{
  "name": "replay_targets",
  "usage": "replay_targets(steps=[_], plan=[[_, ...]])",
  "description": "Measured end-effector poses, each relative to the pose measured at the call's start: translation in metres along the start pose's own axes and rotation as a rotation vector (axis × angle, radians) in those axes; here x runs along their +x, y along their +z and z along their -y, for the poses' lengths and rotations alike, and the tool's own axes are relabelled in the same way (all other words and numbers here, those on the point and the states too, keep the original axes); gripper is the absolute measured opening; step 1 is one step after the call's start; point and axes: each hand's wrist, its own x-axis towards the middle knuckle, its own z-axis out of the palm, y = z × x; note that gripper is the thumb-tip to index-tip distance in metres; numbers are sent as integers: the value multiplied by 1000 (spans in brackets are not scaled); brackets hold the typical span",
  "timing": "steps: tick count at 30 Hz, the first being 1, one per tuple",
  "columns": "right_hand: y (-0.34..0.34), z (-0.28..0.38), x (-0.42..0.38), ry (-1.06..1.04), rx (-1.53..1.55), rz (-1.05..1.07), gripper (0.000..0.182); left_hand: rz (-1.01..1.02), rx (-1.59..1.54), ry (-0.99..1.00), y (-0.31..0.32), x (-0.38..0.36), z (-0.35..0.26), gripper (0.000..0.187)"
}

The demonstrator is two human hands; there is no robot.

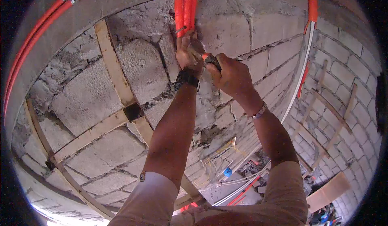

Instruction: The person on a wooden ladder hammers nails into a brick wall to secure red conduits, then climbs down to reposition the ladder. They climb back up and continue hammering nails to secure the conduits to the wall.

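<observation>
Several orange corrugated conduits [186, 11] hang in a bundle from the top, against the block wall. At their lower ends is my left hand [188, 56], its fingers raised and closed around the tube ends; part of the grip is hidden. My right hand [232, 75], just to the right, is closed on a dark-handled tool with an orange part [211, 61]. The tool points toward my left palm, and its working end cannot be made out. A dark watch [186, 79] is on my left wrist, a bracelet [259, 112] on my right.
Wooden strips [111, 62] cross the rough block wall [141, 66] on the left. More orange conduit [36, 31] curves along the upper left. A white pipe [298, 72] runs down the right. Below lie a blue round object [227, 172], cables, rubble and a brown board [329, 191].
</observation>
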Motion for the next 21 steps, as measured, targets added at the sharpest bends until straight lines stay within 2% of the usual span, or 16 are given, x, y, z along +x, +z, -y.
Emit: replay_targets(steps=[2,3,4,5,6,9,11,12,14,15,17,18,20,21], plan=[[-8,8,-2,-37,39,-57,38,-109,257,-150,2,2,-5,36],[-12,13,-5,-66,84,-103,38,-119,262,-150,-13,4,11,36],[-16,19,-5,-64,88,-95,38,-92,564,111,-26,8,31,35],[-22,26,-2,-149,142,-172,38,-54,858,380,-26,13,40,34],[-25,29,-2,-229,195,-249,37,-52,858,374,-27,15,46,34],[-12,18,4,-182,151,-212,36,-169,1025,327,-15,18,36,35],[1,4,9,-127,96,-175,36,-191,547,66,6,1,-3,32],[1,3,12,-69,43,-143,36,-189,544,69,8,0,-5,32],[-8,9,12,-73,55,-145,36,-149,752,59,11,2,-9,31],[-12,16,6,-65,74,-133,36,-154,756,51,10,-2,-9,31],[-20,25,2,-65,105,-126,36,-273,1134,115,14,-2,-4,30],[-21,28,-1,-65,138,-118,36,-272,1134,114,10,1,2,30],[-22,28,-7,-58,149,-101,36,-167,1169,579,6,10,11,26],[-21,27,-10,-53,160,-79,37,-108,1583,911,-2,12,6,20]])
